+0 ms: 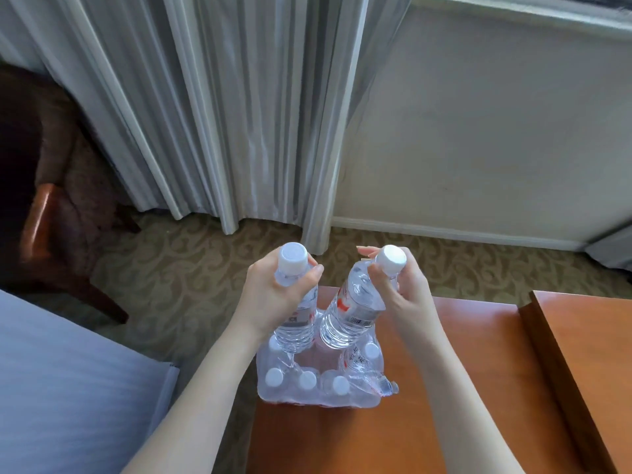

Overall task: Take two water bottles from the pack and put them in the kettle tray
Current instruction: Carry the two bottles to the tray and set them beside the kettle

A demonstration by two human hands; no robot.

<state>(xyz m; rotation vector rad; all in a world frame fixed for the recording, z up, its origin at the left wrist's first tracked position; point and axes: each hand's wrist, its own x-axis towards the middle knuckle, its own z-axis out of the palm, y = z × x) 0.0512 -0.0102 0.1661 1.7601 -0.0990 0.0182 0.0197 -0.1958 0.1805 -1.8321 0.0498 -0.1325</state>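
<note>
Two water bottles (297, 323) (352, 313) are out of the pack (321, 381), one per hand. In the pack, five white caps show: three (274, 377) in the near row, two further back. One desk (427, 388).

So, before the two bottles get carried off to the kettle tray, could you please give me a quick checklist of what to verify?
1. Left hand grips the left bottle near its neck: ok.
2. Right hand grips the right bottle near its neck: ok.
3. Both caps on: ok.
4. Bottles clear of the pack: cannot tell; their bases hang just above the torn wrap.
5. Pack stable on the table: ok, though near the edge.
6. Kettle tray located: cannot tell, out of view.
</note>
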